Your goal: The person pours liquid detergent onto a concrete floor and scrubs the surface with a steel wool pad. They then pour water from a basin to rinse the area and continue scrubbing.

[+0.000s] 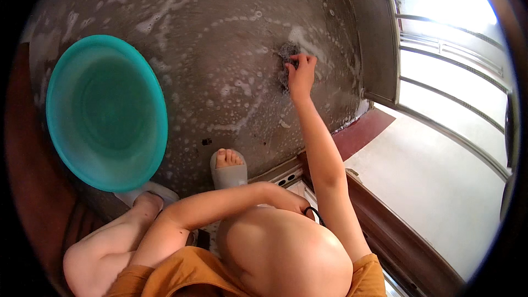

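Observation:
My right hand reaches out over the wet, soapy floor. Its fingers are closed on a dark, wiry steel wool scrubber, which is pressed against the floor. White foam lies around it. My left forearm crosses over my raised knee, and my left hand rests by the knee, close to my right arm. A black band shows at that wrist; the left fingers are hidden. A large teal plastic basin stands on the floor to the left, apparently with liquid in it.
My feet in light slippers stand near the basin. Metal railings rise along the right, above a low wall. A brown door frame runs at the lower right. A small dark bit lies on the floor.

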Demonstrator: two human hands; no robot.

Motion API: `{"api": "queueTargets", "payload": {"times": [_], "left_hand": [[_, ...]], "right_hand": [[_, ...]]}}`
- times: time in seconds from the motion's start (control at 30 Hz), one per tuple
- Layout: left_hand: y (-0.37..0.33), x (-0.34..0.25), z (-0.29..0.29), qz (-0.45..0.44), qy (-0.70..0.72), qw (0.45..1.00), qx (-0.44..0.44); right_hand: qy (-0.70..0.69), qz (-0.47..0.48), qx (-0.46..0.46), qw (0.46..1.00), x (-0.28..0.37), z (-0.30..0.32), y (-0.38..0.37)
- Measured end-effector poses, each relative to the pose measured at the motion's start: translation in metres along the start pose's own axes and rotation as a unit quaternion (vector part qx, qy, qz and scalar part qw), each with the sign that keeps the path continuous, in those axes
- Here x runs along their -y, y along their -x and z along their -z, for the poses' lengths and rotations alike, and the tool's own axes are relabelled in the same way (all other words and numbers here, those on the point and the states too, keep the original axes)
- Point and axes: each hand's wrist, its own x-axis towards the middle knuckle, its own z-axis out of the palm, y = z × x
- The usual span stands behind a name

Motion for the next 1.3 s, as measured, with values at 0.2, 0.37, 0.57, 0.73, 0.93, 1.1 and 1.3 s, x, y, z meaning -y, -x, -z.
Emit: {"api": "queueTargets", "payload": {"times": [0.2, 0.37, 0.57, 0.73, 0.93, 1.1, 1.3], "left_hand": [[0.016, 0.026, -0.009, -0.067, 0.06, 0.996, -0.009], [0.024, 0.026, -0.014, -0.053, 0.034, 0.997, -0.041], [0.014, 0.026, -0.009, -0.029, 0.047, 0.998, -0.04], [0.011, 0.018, -0.008, -0.068, 0.058, 0.995, -0.038], [0.016, 0.026, -0.024, 0.018, 0.029, 0.996, -0.078], [0.045, 0.024, -0.03, -0.043, -0.007, 0.995, -0.085], [0.055, 0.052, -0.036, -0.015, -0.035, 0.971, -0.238]], "right_hand": [[0.074, 0.061, 0.113, 0.989, 0.008, -0.011, 0.136], [-0.058, -0.095, 0.211, 0.971, -0.009, 0.006, 0.231], [0.041, 0.055, 0.159, 0.985, 0.011, -0.018, 0.181], [0.013, 0.069, 0.043, 0.997, 0.032, -0.039, 0.059], [-0.016, 0.118, -0.013, 0.993, 0.087, -0.065, 0.025], [-0.223, 0.082, 0.226, 0.945, 0.16, -0.088, 0.113], [-0.157, 0.395, 0.349, 0.835, 0.174, -0.104, 0.206]]}}
